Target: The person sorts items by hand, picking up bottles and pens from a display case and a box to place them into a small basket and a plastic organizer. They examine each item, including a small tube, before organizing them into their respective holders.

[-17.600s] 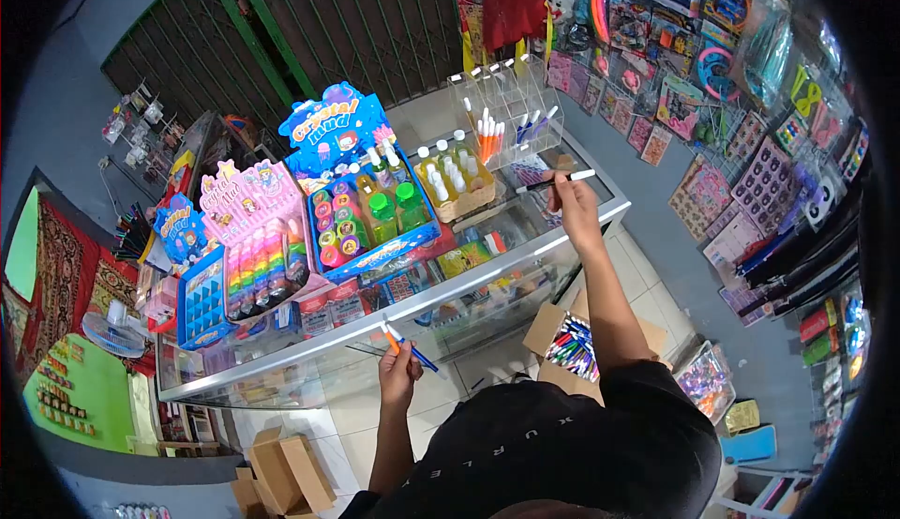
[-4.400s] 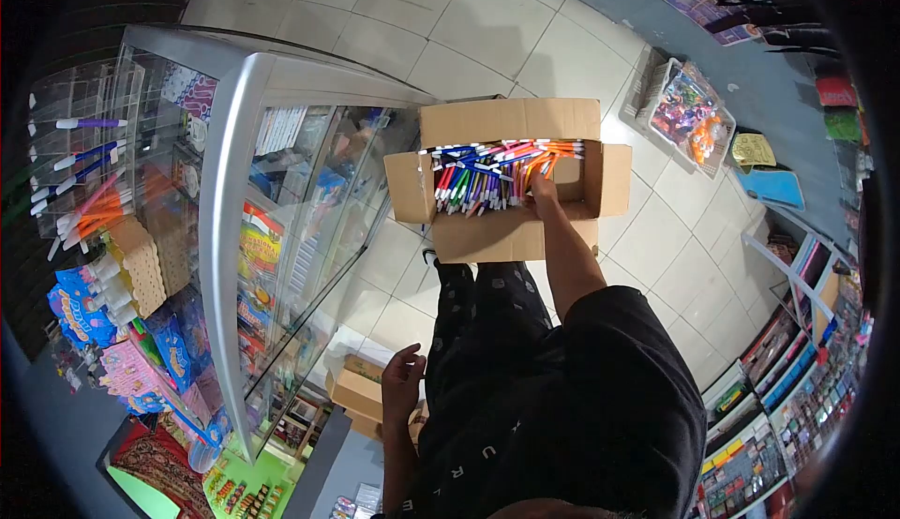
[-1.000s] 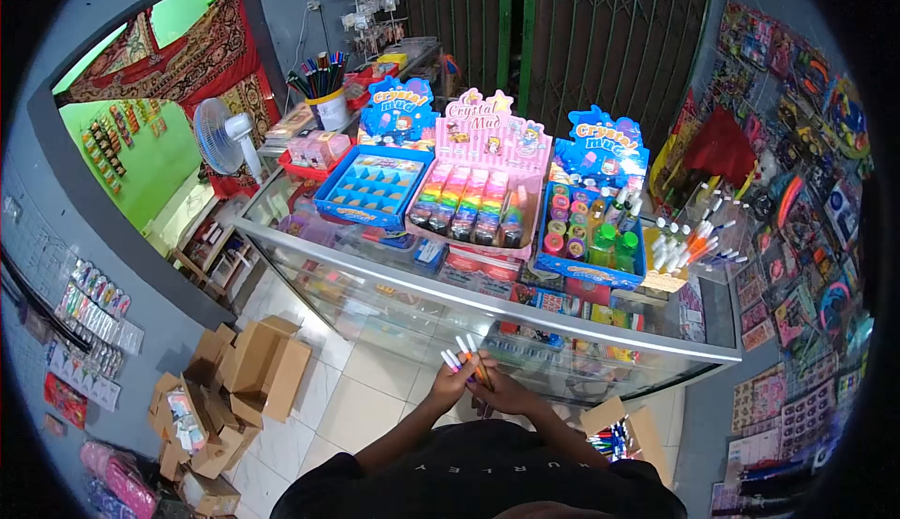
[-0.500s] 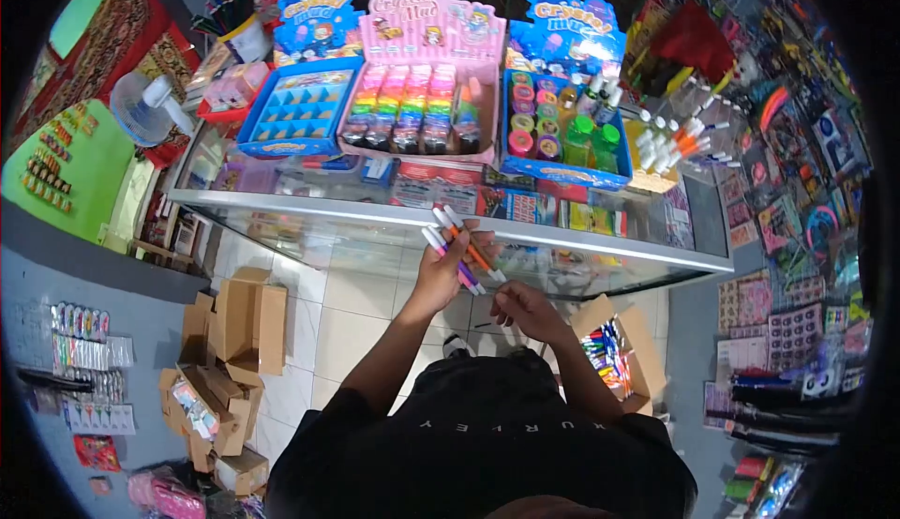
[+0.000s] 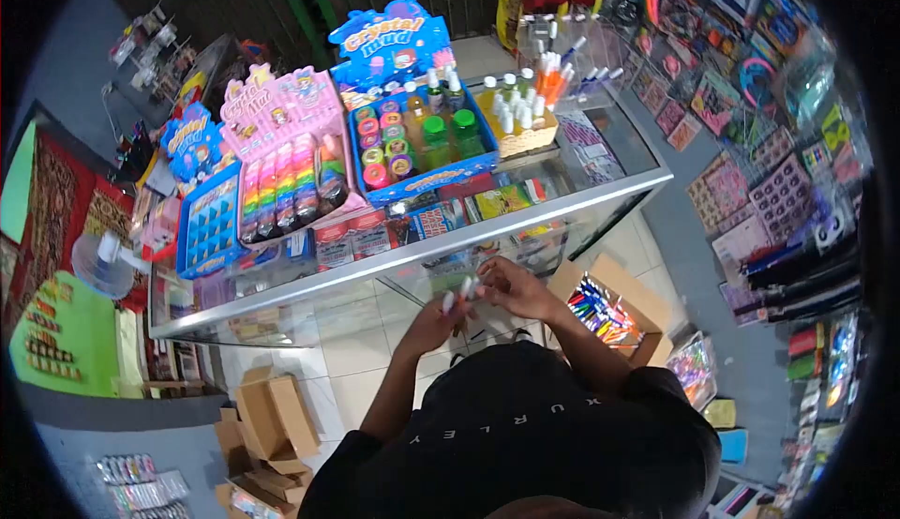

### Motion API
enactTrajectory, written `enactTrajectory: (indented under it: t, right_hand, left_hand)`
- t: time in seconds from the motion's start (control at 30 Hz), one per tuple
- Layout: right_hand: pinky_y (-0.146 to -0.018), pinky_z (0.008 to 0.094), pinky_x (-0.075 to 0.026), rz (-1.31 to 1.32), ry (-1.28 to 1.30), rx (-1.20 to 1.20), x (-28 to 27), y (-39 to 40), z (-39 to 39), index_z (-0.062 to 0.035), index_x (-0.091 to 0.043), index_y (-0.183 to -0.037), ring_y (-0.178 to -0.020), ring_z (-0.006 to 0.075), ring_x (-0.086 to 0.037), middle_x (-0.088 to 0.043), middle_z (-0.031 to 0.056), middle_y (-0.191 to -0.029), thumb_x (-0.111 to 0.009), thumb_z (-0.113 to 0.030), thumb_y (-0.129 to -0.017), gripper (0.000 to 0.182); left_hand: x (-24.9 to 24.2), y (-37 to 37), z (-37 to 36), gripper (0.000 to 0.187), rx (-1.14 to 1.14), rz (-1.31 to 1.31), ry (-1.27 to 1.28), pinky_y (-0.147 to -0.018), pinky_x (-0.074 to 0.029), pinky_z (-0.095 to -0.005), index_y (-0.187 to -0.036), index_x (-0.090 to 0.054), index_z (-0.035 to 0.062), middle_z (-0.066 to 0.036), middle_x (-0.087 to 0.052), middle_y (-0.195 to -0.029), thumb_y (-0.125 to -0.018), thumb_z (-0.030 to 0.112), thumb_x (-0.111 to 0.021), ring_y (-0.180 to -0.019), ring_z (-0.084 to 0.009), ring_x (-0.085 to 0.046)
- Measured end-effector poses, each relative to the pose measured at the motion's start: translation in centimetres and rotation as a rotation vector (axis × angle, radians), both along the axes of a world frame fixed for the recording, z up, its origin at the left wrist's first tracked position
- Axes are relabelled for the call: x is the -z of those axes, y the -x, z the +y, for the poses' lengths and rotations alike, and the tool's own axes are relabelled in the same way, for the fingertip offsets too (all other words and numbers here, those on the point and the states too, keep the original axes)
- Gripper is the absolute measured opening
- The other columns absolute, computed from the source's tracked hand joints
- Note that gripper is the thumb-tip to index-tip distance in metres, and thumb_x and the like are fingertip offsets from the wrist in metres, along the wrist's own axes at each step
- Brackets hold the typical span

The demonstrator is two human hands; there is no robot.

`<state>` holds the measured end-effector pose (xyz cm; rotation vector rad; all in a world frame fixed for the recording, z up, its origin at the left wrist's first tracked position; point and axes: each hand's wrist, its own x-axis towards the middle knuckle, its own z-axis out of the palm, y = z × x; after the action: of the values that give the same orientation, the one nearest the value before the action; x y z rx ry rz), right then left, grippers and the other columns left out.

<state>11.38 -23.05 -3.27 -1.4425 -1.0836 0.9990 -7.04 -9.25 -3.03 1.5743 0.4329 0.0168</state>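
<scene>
My left hand (image 5: 433, 320) grips a small bunch of pens (image 5: 457, 296) with white caps, held in front of the glass counter (image 5: 600, 191). My right hand (image 5: 511, 286) is up against the bunch, its fingers pinching one of the pens at the cap end. Both hands are close together just below the counter's metal front edge. A clear pen stand (image 5: 567, 55) with orange, white and blue pens stands on the counter's far right corner. An open cardboard box of pens (image 5: 605, 308) sits on the floor to the right of my hands.
Display trays crowd the counter top: a pink Crystal Mud tray (image 5: 281, 177), a blue one with pots and bottles (image 5: 412, 139), another blue tray (image 5: 206, 224). Packaged toys hang on the right wall (image 5: 750, 135). Cardboard boxes (image 5: 272, 421) lie on the floor at left.
The view has swung left to right along the counter. My hands dropped from counter-edge height to just below it, and my right hand has come up to the pens in my left.
</scene>
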Motion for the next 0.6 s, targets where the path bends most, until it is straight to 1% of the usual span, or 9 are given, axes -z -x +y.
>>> enactTrajectory:
  t: [0.07,0.1,0.17,0.3,0.43,0.47,0.53,0.57,0.6]
  right_hand:
    - [-0.065,0.0255,-0.046,-0.047,0.008,-0.063,1.0,-1.1,-0.6,-0.0031,-0.056,-0.109,-0.073,0.0080,-0.057,-0.061,0.0035,-0.079,-0.065,-0.020,-0.094,0.025]
    - [-0.065,0.0248,-0.047,-0.078,0.013,-0.095,1.2,-1.7,-0.9,-0.0018,-0.058,-0.106,-0.072,0.0074,-0.058,-0.062,0.0030,-0.077,-0.065,-0.018,-0.094,0.021]
    - [-0.064,0.0252,-0.049,-0.113,0.096,-0.088,-0.4,-2.0,-1.6,-0.0003,-0.062,-0.103,-0.073,0.0088,-0.061,-0.065,0.0044,-0.079,-0.066,-0.019,-0.094,0.021]
    - [-0.064,0.0269,-0.052,0.001,0.135,-0.119,0.0,-3.3,-2.6,0.0004,-0.065,-0.105,-0.074,0.0119,-0.066,-0.069,0.0056,-0.084,-0.067,-0.020,-0.093,0.024]
    - [-0.067,0.0281,-0.052,0.078,0.003,-0.161,-0.2,-7.3,-3.9,0.0018,-0.065,-0.104,-0.077,0.0125,-0.065,-0.069,0.0059,-0.085,-0.068,-0.017,-0.091,0.023]
    - [-0.069,0.0278,-0.053,-0.104,-0.064,-0.134,0.6,-9.8,-3.9,0.0017,-0.064,-0.103,-0.081,0.0131,-0.065,-0.068,0.0073,-0.086,-0.065,-0.010,-0.091,0.016]
    - [-0.067,0.0248,-0.050,0.296,-0.097,0.136,-3.1,-13.5,-5.6,-0.0020,-0.062,-0.096,-0.072,0.0121,-0.062,-0.065,0.0050,-0.084,-0.061,-0.011,-0.092,0.010]
    - [-0.064,0.0238,-0.049,0.374,-0.188,0.319,-2.7,-15.8,-6.4,-0.0030,-0.061,-0.095,-0.070,0.0106,-0.060,-0.065,0.0052,-0.085,-0.059,-0.010,-0.093,0.007]
    - [-0.061,0.0227,-0.047,0.449,-0.279,0.506,-2.4,-17.7,-6.6,-0.0041,-0.061,-0.093,-0.067,0.0091,-0.058,-0.065,0.0054,-0.085,-0.058,-0.009,-0.093,0.005]
  left_hand:
    - [2.5,-0.1,-1.1,0.028,0.094,0.059,-0.037,-0.054,-0.045,-0.0260,-0.093,-0.064,0.0041,-0.002,-0.058,-0.066,-0.100,0.029,-0.053,-0.062,-0.0092,-0.057]
    - [1.5,-0.3,-2.2,0.030,0.045,0.024,0.043,-0.051,-0.044,-0.0255,-0.092,-0.063,0.0041,-0.002,-0.058,-0.065,-0.101,0.031,-0.053,-0.060,-0.0089,-0.056]
    - [1.9,-0.4,-2.6,0.032,0.075,0.153,-0.005,-0.049,-0.043,-0.0257,-0.092,-0.062,0.0045,-0.002,-0.058,-0.064,-0.101,0.033,-0.051,-0.056,-0.0089,-0.055]
    - [0.8,-1.7,-4.0,0.030,0.042,0.110,0.007,-0.043,-0.038,-0.0250,-0.087,-0.061,0.0052,-0.002,-0.054,-0.059,-0.102,0.029,-0.049,-0.045,-0.0081,-0.048]
    - [-0.5,-3.2,-4.4,0.029,-0.011,0.103,0.038,-0.046,-0.040,-0.0238,-0.104,-0.064,0.0041,-0.003,-0.062,-0.072,-0.102,0.030,-0.050,-0.052,-0.0072,-0.050]
    - [-0.6,-3.3,-4.2,0.032,-0.047,0.158,0.037,-0.047,-0.040,-0.0232,-0.113,-0.063,0.0028,-0.003,-0.064,-0.079,-0.102,0.029,-0.049,-0.055,-0.0068,-0.050]
    - [-0.4,-3.3,-4.3,0.030,-0.206,0.115,0.106,-0.046,-0.037,-0.0222,-0.108,-0.062,0.0029,-0.002,-0.058,-0.067,-0.102,0.029,-0.049,-0.052,-0.0059,-0.048]
    - [-0.2,-3.0,-4.5,0.030,-0.283,0.102,0.141,-0.045,-0.035,-0.0216,-0.106,-0.061,0.0030,-0.001,-0.055,-0.062,-0.102,0.029,-0.048,-0.050,-0.0054,-0.046]
    - [1.0,-2.6,-4.3,0.029,-0.297,0.118,0.134,-0.043,-0.032,-0.0221,-0.112,-0.060,0.0020,0.000,-0.050,-0.059,-0.102,0.027,-0.049,-0.050,-0.0052,-0.045]
